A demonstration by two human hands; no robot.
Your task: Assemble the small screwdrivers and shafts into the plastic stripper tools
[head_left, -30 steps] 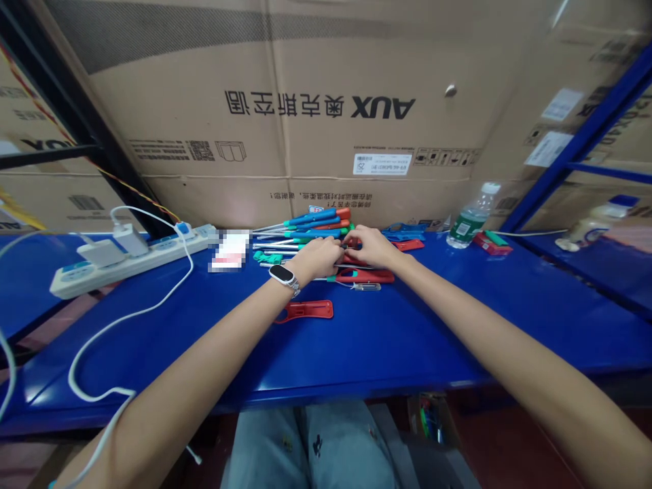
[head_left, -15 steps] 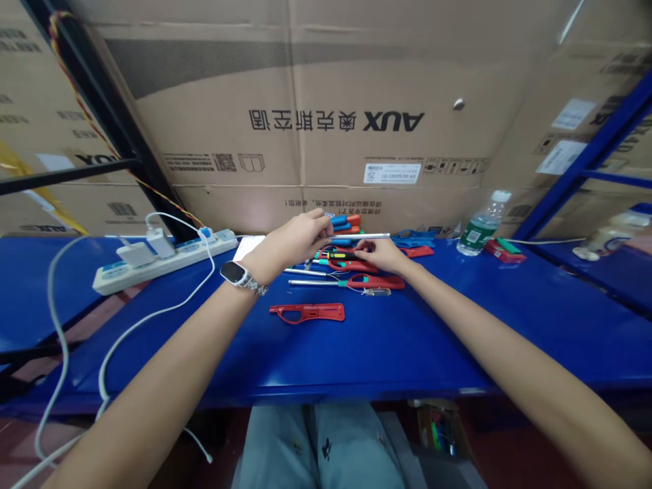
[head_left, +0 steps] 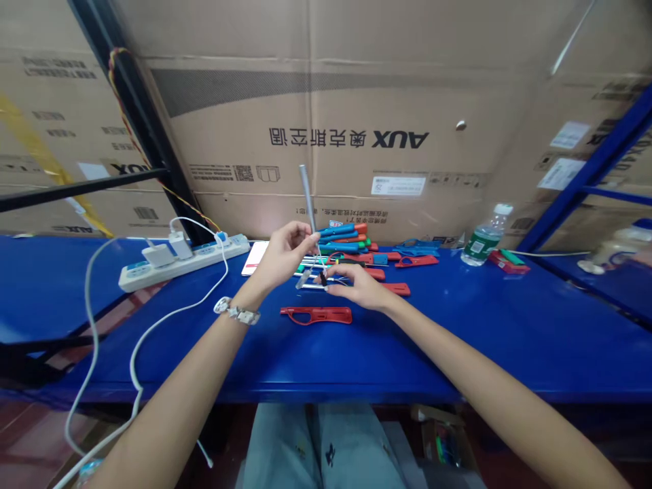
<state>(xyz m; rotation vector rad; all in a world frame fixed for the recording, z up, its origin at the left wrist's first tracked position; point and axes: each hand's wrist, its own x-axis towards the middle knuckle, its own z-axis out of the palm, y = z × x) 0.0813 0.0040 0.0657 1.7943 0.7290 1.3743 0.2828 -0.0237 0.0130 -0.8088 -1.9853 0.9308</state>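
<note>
My left hand [head_left: 286, 252] pinches a silver metal tube [head_left: 308, 197], which stands nearly upright. Thin wires run down from the tube's lower end to a small black part [head_left: 323, 278], held between the fingertips of my right hand [head_left: 359, 286]. A small clear part [head_left: 304, 278] hangs beside it. Nearer me, a red plastic shell half [head_left: 320, 314] lies flat on the blue table [head_left: 316, 367]. Behind my hands are red lighter bodies [head_left: 397, 289], a screwdriver [head_left: 351, 261] and a pile of blue and orange handles [head_left: 339, 234].
A white power strip [head_left: 191, 257] with plugged-in chargers and cables sits at the left. At the right are a water bottle [head_left: 486, 236] and a red box [head_left: 509, 263]. Large cardboard boxes [head_left: 356, 81] rise behind the table.
The tube has swung from level to nearly upright in my left hand. My right hand has left the screwdriver and moved left and nearer me, onto the small black part. The view has shifted slightly.
</note>
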